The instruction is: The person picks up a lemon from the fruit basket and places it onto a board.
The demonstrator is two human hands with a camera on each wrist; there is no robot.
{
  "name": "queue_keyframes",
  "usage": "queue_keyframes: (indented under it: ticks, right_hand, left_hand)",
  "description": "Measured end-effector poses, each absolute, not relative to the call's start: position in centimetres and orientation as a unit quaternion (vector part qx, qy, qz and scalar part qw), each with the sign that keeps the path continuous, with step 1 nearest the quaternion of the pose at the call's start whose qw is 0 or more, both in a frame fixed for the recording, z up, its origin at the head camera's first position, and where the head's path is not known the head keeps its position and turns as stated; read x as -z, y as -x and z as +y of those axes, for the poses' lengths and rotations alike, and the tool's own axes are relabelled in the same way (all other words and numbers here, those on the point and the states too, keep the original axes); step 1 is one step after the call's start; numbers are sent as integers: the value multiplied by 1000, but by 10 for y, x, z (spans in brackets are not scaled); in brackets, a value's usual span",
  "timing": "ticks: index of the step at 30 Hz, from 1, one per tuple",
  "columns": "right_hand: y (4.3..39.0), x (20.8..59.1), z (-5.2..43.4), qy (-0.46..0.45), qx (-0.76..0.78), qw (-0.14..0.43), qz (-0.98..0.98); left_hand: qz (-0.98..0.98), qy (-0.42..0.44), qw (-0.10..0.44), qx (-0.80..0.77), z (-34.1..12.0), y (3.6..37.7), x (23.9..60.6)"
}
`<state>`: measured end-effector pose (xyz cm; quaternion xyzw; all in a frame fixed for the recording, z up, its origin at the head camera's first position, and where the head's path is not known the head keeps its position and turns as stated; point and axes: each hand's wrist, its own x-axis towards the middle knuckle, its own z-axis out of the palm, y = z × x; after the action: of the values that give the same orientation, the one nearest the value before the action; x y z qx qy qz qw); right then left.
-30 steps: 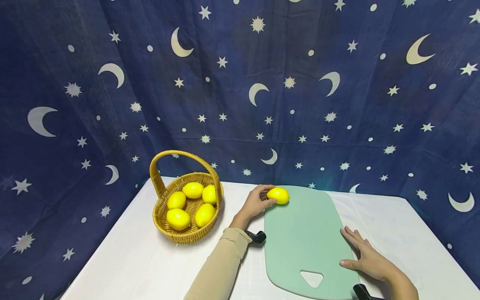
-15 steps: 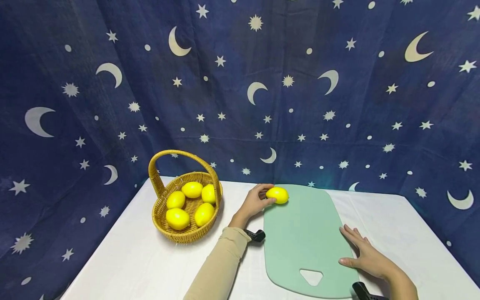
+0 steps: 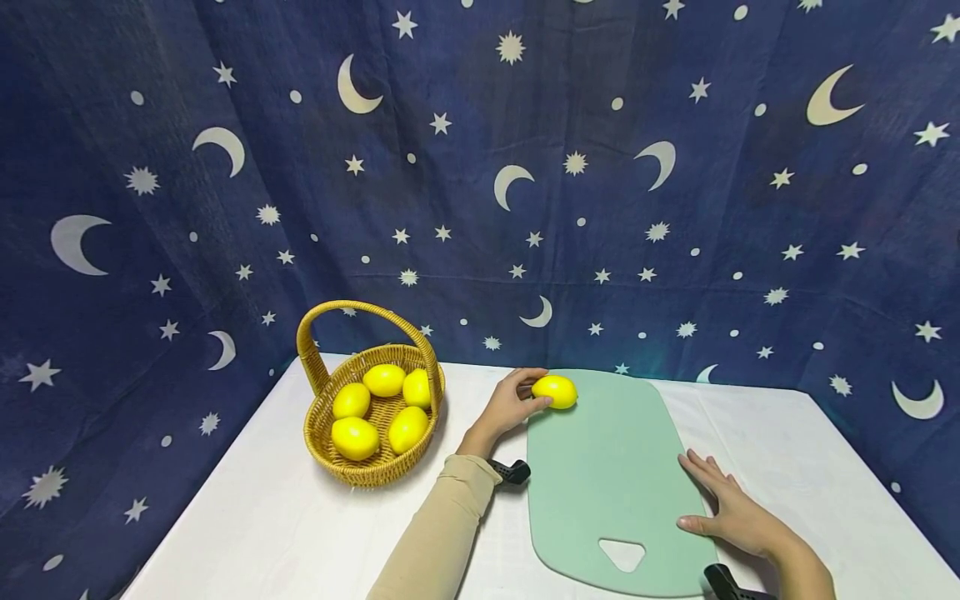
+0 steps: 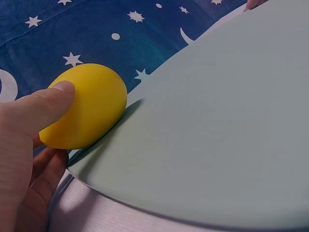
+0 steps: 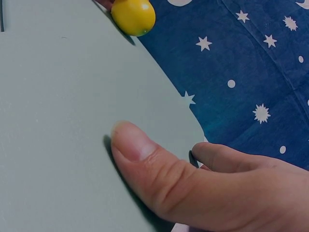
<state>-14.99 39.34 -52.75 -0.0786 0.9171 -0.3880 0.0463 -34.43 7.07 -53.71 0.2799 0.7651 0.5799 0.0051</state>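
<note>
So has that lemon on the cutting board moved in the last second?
No. The lemon sits at the same far corner of the green cutting board, with the left hand holding it.

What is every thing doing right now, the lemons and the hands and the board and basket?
Lemon: on the board's far corner, held by left hand.
Left hand: grips lemon.
Right hand: flat on board's edge.
Cutting board: flat on table.
Basket: upright, holding five lemons.
</note>
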Motion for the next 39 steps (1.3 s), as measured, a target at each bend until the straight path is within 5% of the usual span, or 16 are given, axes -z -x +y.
queue_keyframes:
  ticks: [28,39]
  right_hand:
    - [151,524,392,58,370,62,925]
    - [150,523,392,69,379,56,921]
  left_hand:
    - [745,-276,12,-606,67,342,529]
    - [727,-308,10,-614,56,318,495]
